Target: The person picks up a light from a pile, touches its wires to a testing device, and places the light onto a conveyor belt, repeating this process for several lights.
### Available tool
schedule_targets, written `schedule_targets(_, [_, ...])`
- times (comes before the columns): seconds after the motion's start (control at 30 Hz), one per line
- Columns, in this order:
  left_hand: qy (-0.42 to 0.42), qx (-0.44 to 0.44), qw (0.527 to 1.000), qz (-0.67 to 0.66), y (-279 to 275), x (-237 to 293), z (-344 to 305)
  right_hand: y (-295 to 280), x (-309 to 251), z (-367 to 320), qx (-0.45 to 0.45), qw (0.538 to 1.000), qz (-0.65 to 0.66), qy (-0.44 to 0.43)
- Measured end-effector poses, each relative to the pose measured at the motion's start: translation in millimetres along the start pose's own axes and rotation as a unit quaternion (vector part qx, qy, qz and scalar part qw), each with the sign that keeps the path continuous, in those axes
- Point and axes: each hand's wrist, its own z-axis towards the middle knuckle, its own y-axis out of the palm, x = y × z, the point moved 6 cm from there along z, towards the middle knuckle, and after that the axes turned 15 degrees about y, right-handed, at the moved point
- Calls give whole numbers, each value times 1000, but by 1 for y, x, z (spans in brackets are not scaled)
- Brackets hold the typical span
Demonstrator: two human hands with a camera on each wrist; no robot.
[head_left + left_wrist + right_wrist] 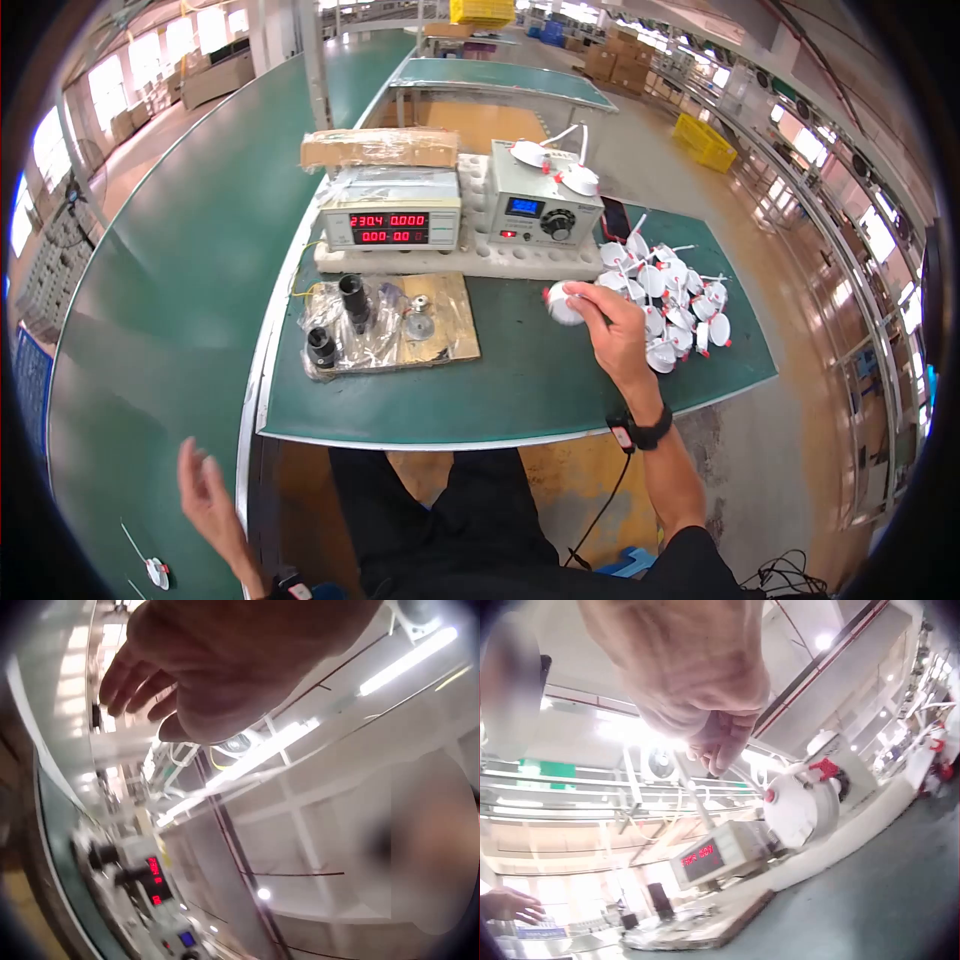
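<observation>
My right hand (615, 335) pinches a white round lamp fitting (563, 305) with a red tip, holding it over the green table. The right wrist view shows the fitting (799, 814) large, with its red connector, beyond the fingers of the right hand (697, 682). Over the left-hand green bench, my left hand (212, 510) holds nothing, its fingers apart and loosely extended. Below and left of that hand lies another white fitting (157, 572) with a thin wire. To the right of my right hand is a heap of similar white fittings (665, 290) with red connectors.
A power meter (390, 225) with red digits and a dial-fronted supply unit (545, 205) stand on white foam (480, 262). Two fittings (578, 180) lie on the supply unit. A plastic-covered board (455, 320) carries two black cylindrical holders (353, 298). A phone (615, 220) lies behind the heap.
</observation>
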Motion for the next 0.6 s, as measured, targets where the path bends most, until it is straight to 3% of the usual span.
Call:
schedule_targets(0.07, [-70, -72, 983, -152, 58, 66, 3, 11, -31, -10, -36, 998, 29, 32])
schedule_targets(0.1, [-40, -126, 972, -195, 82, 82, 3, 22, -43, -15, -95, 987, 93, 89])
schedule_targets(0.17, [-97, -208, 929, -291, 131, 123, -7, 45, -71, -25, -167, 985, 44, 14])
schedule_targets(0.23, [20, -304, 902, -307, 160, 167, -1, 68, -91, -37, -237, 970, 58, -8])
schedule_targets(0.3, [63, -324, 878, -347, 184, 184, -2, 86, -99, -47, -289, 954, 46, -66])
schedule_targets(0.37, [41, -351, 860, -368, 191, 188, -3, 95, -103, -59, -376, 922, 90, -21])
schedule_targets(0.47, [-86, -355, 837, -407, 191, 178, -9, 102, -95, -66, -415, 898, 122, 74])
schedule_targets(0.57, [-84, -319, 848, -414, 185, 174, -11, 115, -84, -78, -419, 898, 118, 71])
schedule_targets(0.6, [-106, -321, 831, -442, 186, 172, -13, 115, -84, -79, -389, 909, 139, 54])
